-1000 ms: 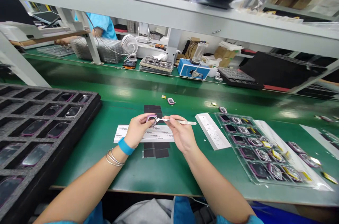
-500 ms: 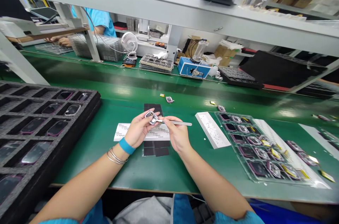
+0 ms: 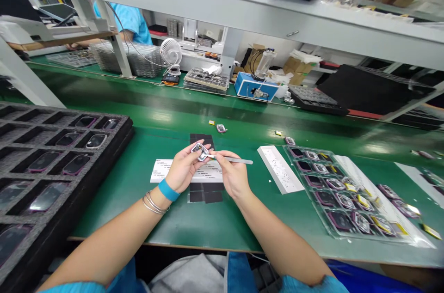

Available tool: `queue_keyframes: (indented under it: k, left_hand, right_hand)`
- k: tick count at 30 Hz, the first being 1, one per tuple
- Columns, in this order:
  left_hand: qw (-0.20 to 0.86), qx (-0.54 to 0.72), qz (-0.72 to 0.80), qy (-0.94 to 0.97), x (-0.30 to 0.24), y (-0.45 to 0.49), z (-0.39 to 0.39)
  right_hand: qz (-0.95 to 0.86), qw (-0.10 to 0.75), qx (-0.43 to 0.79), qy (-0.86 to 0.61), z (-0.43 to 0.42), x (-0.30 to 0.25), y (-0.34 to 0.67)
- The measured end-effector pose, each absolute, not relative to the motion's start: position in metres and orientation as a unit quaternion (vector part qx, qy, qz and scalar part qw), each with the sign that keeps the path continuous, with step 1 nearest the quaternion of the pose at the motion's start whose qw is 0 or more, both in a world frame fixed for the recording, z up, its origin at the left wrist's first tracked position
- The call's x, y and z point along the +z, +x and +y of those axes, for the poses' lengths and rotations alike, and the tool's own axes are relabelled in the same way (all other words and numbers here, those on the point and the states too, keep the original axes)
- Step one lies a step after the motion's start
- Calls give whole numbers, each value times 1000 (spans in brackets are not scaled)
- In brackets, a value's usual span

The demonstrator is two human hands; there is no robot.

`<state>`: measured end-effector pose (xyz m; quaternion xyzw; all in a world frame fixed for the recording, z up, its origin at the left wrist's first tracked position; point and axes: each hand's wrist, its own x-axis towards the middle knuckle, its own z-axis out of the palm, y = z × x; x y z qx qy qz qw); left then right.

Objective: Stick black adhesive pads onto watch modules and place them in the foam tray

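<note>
My left hand [image 3: 183,168] is closed on a small smartwatch case [image 3: 200,150], its inner parts facing up and the thumb on its near edge. In my right hand [image 3: 233,173] is a pair of metal tweezers [image 3: 241,160], pinched between thumb and fingers. The tips of the tweezers reach the right side of the case; what they touch there is too small to make out. Beneath my hands lie a white printed strip [image 3: 160,170] and black sheets [image 3: 207,192] on the green bench [image 3: 173,223].
At left stands a black foam tray [image 3: 65,182] with several watch faces. To the right are a white block [image 3: 280,169] with small bits on it and a clear plastic tray [image 3: 321,210] of watch parts. A fan [image 3: 170,51] and a blue device [image 3: 255,87] stand behind.
The hands stay almost in place, with the tweezers at the case. The whole view has shifted slightly. The co-worker's hands at the back left now show less.
</note>
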<state>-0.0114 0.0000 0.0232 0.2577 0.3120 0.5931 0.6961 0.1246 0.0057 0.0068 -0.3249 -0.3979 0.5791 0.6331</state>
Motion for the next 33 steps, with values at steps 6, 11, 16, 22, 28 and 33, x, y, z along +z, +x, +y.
queue_keyframes:
  k: [6,11,16,22,28,33]
  left_hand:
    - [695,596,309,258,23,-11,0]
    - [690,597,314,264,22,-11,-1]
    - [679,596,315,290,21,-10,-1]
    - [667,594,332,303,21,-9,-1]
    - [648,598,352,315,20,-9,1]
    - [629,591,373,342,16,-11,3]
  right_hand:
    - [-397,637,579,-318,6,6,124]
    - [-401,634,572,-332,5,7,124]
    - [-415,636,560,-331,5,5,124]
    - [-448,633,534,-337,4,4,125]
    - [-473,661,476,-335,-2,18,130]
    - [-454,669,481,-340,1,22,138]
